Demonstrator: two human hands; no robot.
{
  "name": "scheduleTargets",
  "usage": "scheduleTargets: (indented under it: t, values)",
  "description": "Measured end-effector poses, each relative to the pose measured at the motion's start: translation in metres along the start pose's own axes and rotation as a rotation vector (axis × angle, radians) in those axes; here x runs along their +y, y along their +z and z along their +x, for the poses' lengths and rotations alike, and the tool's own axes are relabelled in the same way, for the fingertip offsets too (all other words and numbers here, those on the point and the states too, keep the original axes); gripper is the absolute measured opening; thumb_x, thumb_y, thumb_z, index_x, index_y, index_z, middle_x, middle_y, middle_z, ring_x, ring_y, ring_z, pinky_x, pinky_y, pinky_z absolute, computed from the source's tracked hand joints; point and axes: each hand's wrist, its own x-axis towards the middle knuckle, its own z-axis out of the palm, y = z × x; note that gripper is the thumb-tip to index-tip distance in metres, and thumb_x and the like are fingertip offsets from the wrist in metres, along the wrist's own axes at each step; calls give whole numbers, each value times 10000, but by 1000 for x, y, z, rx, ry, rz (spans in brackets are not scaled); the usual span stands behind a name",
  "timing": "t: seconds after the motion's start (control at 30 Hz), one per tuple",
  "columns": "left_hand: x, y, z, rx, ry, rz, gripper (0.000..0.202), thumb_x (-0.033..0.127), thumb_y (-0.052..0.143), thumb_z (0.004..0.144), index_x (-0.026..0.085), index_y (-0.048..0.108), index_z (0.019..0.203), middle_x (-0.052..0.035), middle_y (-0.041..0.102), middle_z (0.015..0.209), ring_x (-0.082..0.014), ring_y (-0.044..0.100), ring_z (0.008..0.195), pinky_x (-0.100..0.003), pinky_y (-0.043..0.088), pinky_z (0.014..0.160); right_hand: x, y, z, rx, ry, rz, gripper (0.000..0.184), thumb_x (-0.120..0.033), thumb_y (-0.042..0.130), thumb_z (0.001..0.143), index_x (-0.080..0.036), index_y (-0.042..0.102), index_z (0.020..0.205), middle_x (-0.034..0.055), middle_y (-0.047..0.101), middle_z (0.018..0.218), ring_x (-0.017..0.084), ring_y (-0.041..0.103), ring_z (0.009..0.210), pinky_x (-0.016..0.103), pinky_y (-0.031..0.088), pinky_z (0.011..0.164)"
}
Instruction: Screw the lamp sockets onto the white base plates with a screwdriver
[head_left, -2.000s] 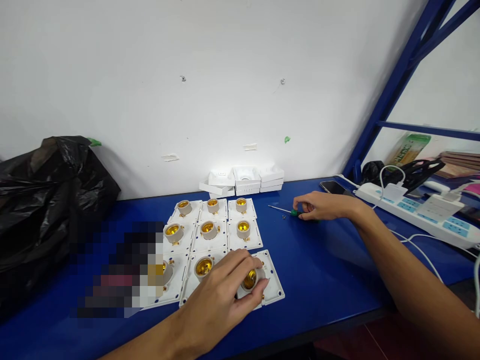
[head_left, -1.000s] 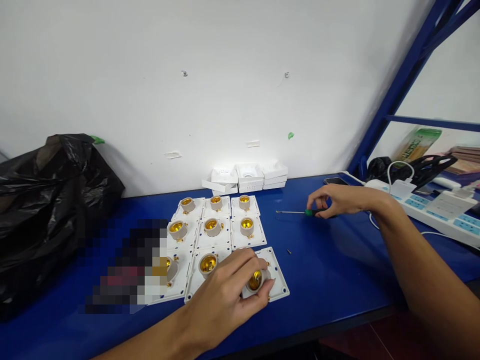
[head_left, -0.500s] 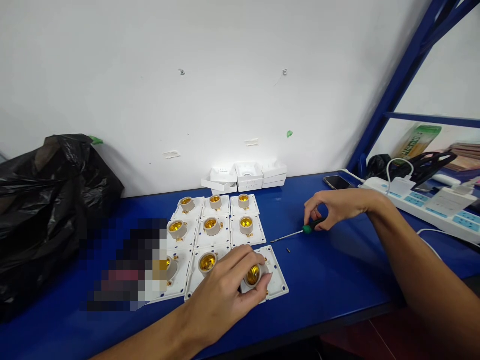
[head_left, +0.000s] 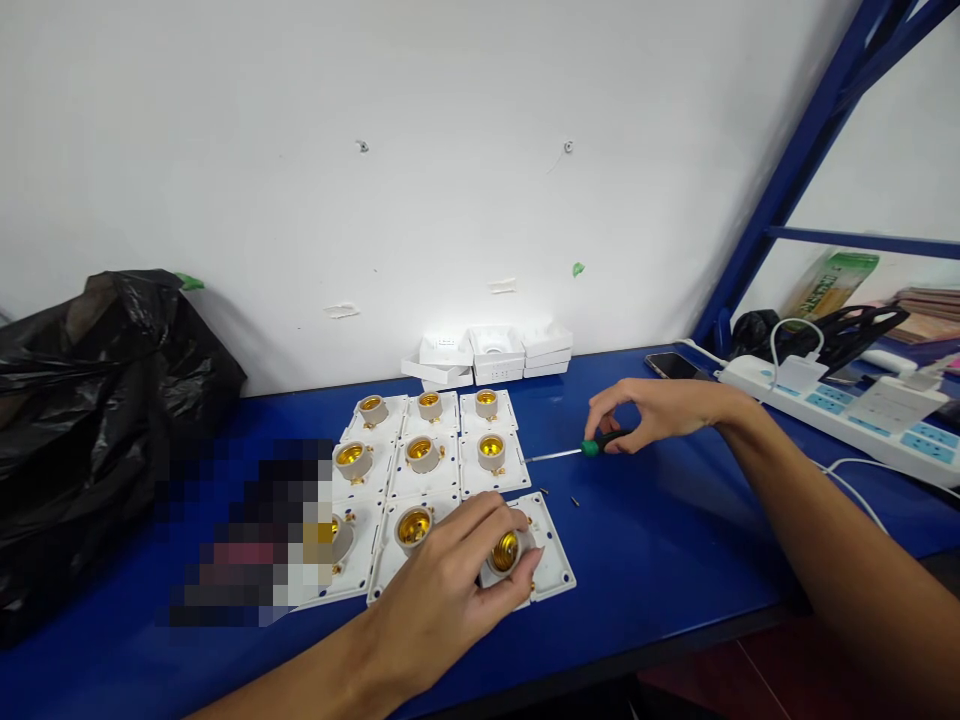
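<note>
My left hand point(head_left: 469, 570) is closed around a lamp socket point(head_left: 505, 552) with a gold threaded inside, at the front right of the rows. This socket sits on a square white plate point(head_left: 556, 560). In my right hand point(head_left: 637, 415) is a screwdriver point(head_left: 590, 448) with a green and black handle. Its thin shaft points left, the tip close to the edge of a white plate in the middle row. Two small screws point(head_left: 575, 501) lie on the blue table between my hands. Several more plates with sockets point(head_left: 423, 454) stand in rows to the left.
White plastic boxes point(head_left: 497, 355) stand against the wall. A black plastic bag point(head_left: 112, 400) fills the left side. At the right are a phone point(head_left: 673, 366), a white power strip point(head_left: 840, 405) with cables, and a blue metal frame point(head_left: 780, 190). The table's front edge runs below my hands.
My right hand has moved slightly left with the screwdriver, and its tip has swung up and left away from the nearer screw. My left hand stays on the socket.
</note>
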Motion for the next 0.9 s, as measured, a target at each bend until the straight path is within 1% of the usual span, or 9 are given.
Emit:
scheduleTargets:
  t: [0.1,0.17,0.3,0.43,0.57,0.63,0.73,0.8,0.9]
  values:
    - [-2,0,1,20,-30,1,82,139,580,1043,204,604,1087,-20,622,945,-162,625,814,-273,501,741,-7,3,4,86,-36,129,267,-415,787,854,-192,796,1001,30,716,867,187,617,801,352,485,788]
    - [-2,-1,1,38,-39,14,90,152,589,1054,212,589,1121,-19,622,976,-158,625,831,-266,500,765,-9,10,11,162,-60,239,291,-458,781,858,-195,781,982,34,724,891,182,625,790,344,496,756]
    - [-1,-3,-1,31,-54,27,120,180,587,1076,232,569,1182,-16,623,1034,-160,630,884,-267,502,829,-9,30,40,460,-119,448,306,-480,768,860,-212,760,1009,54,752,1008,206,670,925,372,527,865]
    - [1,-3,-1,-4,-88,26,139,208,575,1090,255,549,1218,-7,618,1053,-167,642,924,-270,499,845,-6,53,83,735,-158,586,303,-462,603,1007,-209,734,1110,74,750,1112,224,696,1012,395,570,903]
    - [1,-2,2,-44,-111,44,113,243,554,1104,265,543,1215,-8,623,1078,-178,656,954,-284,500,862,6,74,115,928,-144,629,360,-389,669,1013,-180,637,1304,103,673,1303,251,699,1095,464,612,922]
    - [1,-2,1,-58,-130,53,119,257,538,1113,276,533,1231,-6,623,1089,-179,662,966,-286,504,872,14,82,122,974,-143,634,364,-375,674,1012,-188,630,1322,107,658,1338,258,693,1122,474,612,938]
    - [-2,1,0,-83,-150,92,137,286,524,1122,283,515,1259,-13,627,1110,-198,673,1012,-307,518,900,24,87,126,987,-147,625,351,-371,671,1014,-191,637,1313,106,662,1334,256,693,1121,471,611,940]
    - [-3,3,-1,-106,-166,160,183,314,532,1118,273,501,1294,-35,632,1148,-233,679,1051,-350,536,915,28,88,128,979,-150,610,350,-371,674,1013,-186,638,1308,105,666,1323,254,696,1113,469,613,935]
    - [2,8,-1,-184,-206,299,300,325,574,1093,239,473,1363,-84,625,1216,-290,678,1080,-437,563,925,29,87,130,970,-153,584,351,-369,676,1012,-183,638,1307,104,667,1320,254,697,1110,468,613,932]
